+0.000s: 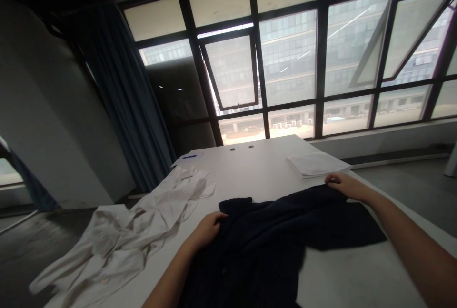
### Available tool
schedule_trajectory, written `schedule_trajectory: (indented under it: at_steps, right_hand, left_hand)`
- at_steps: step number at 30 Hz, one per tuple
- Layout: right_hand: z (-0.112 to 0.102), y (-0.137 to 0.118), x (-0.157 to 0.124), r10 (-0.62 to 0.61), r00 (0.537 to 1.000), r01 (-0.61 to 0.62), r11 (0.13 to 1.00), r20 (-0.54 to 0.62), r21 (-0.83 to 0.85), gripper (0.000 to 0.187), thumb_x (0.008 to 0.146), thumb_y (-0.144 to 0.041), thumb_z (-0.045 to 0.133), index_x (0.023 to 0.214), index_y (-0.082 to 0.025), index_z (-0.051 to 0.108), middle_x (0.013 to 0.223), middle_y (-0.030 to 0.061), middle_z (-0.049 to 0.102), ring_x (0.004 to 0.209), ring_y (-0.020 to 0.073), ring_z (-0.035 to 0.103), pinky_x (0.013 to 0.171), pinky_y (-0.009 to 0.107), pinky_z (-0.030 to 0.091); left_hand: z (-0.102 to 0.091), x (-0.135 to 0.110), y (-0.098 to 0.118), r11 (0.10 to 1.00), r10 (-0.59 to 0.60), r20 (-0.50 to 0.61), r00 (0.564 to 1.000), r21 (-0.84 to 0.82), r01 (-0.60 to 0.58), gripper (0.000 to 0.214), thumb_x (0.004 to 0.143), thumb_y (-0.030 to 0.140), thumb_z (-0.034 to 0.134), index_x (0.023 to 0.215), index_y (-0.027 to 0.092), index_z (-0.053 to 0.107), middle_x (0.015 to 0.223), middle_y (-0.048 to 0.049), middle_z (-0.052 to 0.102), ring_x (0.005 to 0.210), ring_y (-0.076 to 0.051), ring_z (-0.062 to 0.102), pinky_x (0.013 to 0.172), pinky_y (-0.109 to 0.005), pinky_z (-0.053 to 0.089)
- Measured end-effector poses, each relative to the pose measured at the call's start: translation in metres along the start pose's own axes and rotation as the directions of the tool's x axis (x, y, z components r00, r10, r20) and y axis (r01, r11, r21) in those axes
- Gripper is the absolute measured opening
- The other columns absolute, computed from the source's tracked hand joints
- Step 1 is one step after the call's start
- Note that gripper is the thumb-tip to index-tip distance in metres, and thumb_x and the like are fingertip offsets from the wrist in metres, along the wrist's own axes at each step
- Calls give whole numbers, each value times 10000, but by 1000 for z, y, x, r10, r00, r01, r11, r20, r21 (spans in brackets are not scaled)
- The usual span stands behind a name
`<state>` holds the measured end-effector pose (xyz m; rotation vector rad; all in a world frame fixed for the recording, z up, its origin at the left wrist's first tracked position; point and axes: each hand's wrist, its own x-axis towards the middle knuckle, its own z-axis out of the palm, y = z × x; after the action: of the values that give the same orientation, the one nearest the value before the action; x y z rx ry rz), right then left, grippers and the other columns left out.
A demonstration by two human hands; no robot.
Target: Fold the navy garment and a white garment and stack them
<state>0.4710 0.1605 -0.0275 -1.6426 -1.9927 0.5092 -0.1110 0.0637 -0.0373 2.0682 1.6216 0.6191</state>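
A dark navy garment [271,241] lies spread over the near part of a white table [257,170]. My left hand [207,229] is closed on the garment's left upper edge, fingers curled into the cloth. My right hand [344,185] pinches the garment's far right corner, close to a folded white cloth [316,163]. Both forearms reach in from the bottom of the view.
A crumpled white garment [135,232] sprawls over the table's left side and hangs off its edge. A paper with a blue pen [189,157] and two small dark round objects [242,147] lie near the far edge. Beyond stand large windows and a blue curtain [132,103].
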Motion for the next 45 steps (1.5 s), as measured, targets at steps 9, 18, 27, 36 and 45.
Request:
schedule_trajectory:
  at_steps: [9, 18, 27, 36, 45]
  right_hand:
    - [6, -9, -4, 20, 997, -13, 994, 69, -109, 483, 822, -657, 497, 609, -223, 505, 609, 20, 592, 648, 219, 559, 594, 315, 363]
    - [25, -13, -9, 97, 927, -52, 990, 363, -130, 496, 699, -707, 635, 731, -213, 643, 754, 49, 684, 740, 244, 607, 618, 313, 377]
    - [23, -24, -13, 78, 914, -23, 990, 398, -139, 362, 751, -558, 619, 675, -215, 534, 633, -2, 580, 647, 188, 519, 585, 301, 312]
    - [17, -24, -13, 13, 950, 30, 991, 312, -134, 255, 766, -448, 604, 725, -218, 502, 722, 8, 606, 709, 198, 529, 617, 296, 323]
    - [14, -24, -15, -23, 930, 63, 993, 368, -97, 150, 677, -301, 610, 754, -219, 510, 737, -17, 591, 711, 181, 511, 623, 287, 319]
  left_hand:
    - [5, 2, 7, 962, -162, -96, 982, 208, 179, 392, 900, 501, 515, 799, 172, 702, 702, -43, 669, 728, -239, 642, 669, -300, 400]
    - [18, 3, -10, 955, -184, -37, 982, 232, 187, 815, 780, 343, 671, 1524, 262, 349, 1439, -143, 454, 1290, -342, 473, 1044, -453, 365]
    - [11, -4, -11, 995, -16, -1, 1000, 94, 16, 462, 737, 217, 650, 1196, 272, 658, 1363, -71, 547, 1262, -277, 507, 1051, -397, 384]
    - [9, 2, 5, 1000, 16, -348, 937, -14, -22, 190, 859, 406, 608, 850, 225, 551, 834, -8, 582, 820, -220, 579, 775, -333, 446]
    - [8, 0, 1, 986, 39, -74, 996, -161, -50, 345, 671, 122, 482, 989, 212, 582, 820, 13, 590, 799, -185, 569, 719, -280, 436]
